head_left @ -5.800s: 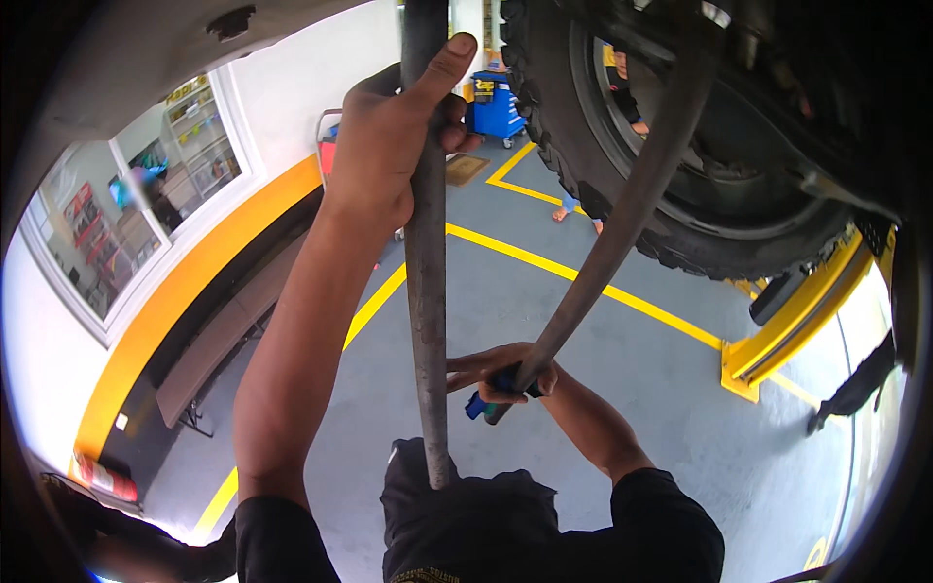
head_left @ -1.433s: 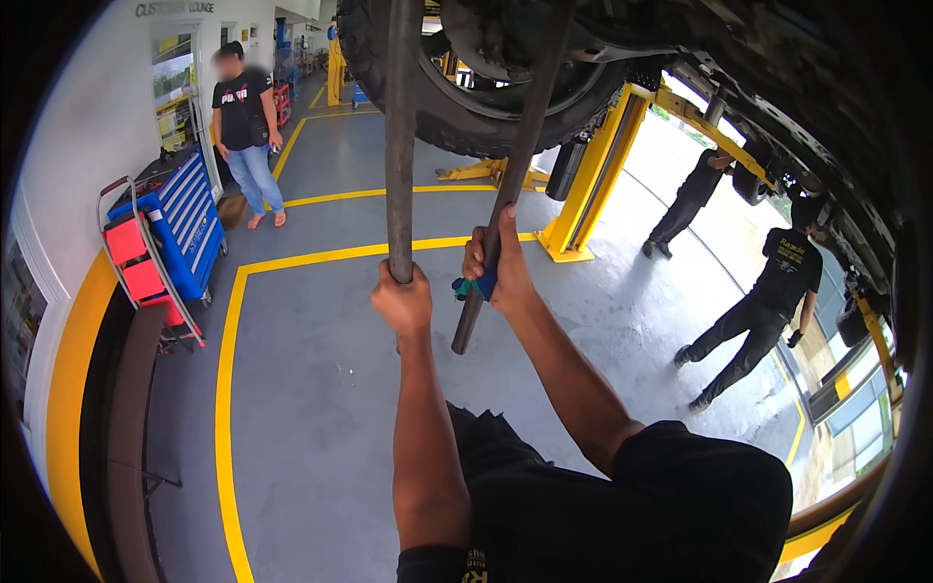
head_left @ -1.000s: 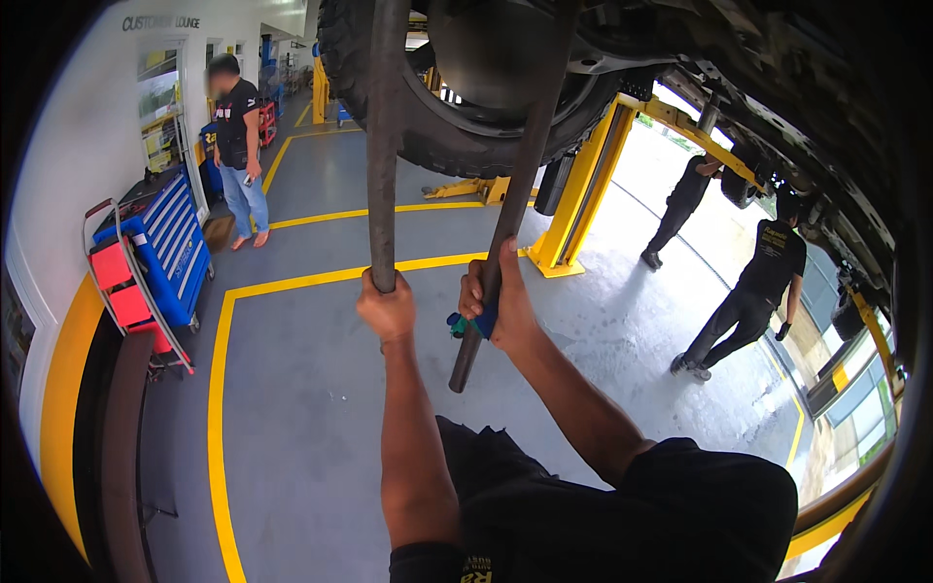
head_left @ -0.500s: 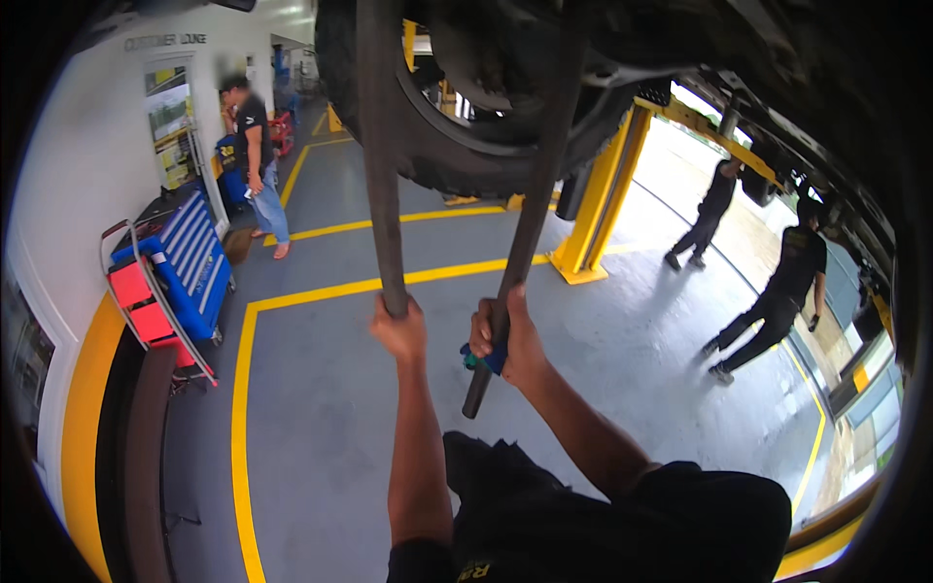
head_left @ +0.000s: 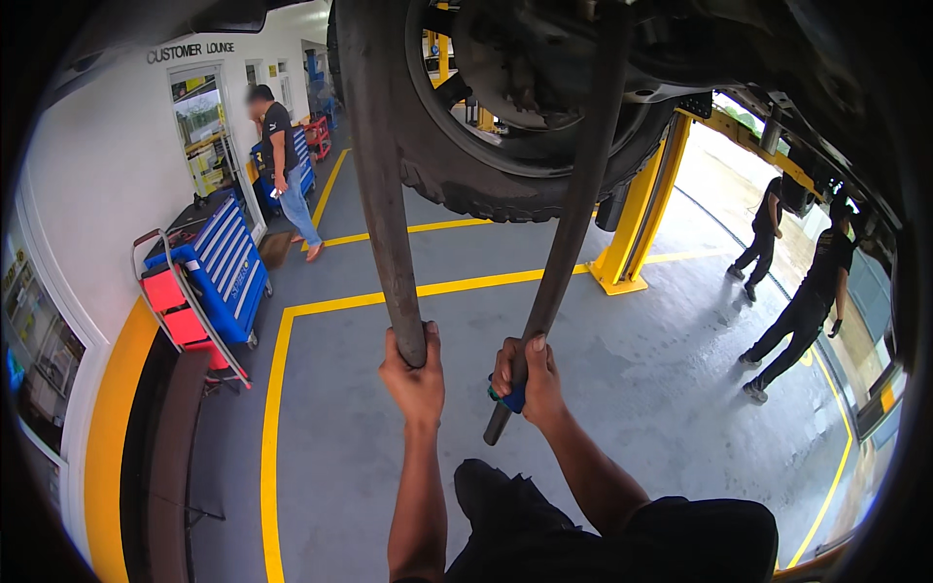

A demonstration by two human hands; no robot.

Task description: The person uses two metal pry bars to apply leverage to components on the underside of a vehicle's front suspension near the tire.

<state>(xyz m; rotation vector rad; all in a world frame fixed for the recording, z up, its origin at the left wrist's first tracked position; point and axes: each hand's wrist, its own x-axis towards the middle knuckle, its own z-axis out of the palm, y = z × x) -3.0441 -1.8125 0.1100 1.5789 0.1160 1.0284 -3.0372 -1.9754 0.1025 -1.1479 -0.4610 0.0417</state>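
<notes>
Grey metal, by its look, fills both fists, lower in view than the tire (head_left: 486, 189): the left hand (head_left: 413, 381) wraps the bottom end of the left pole (head_left: 384, 223), while the right hand (head_left: 531, 377) is closed round the right pole (head_left: 573, 204) just above its lower end, against a blue-and-green item (head_left: 515, 397) too small to identify. Both poles look stiff, sturdy and probably heavy, perhaps slick, so a full-fist wrap low down seems soundest. Their long axes run upward past the near side of the tire, the left leaning left, the right leaning right.
</notes>
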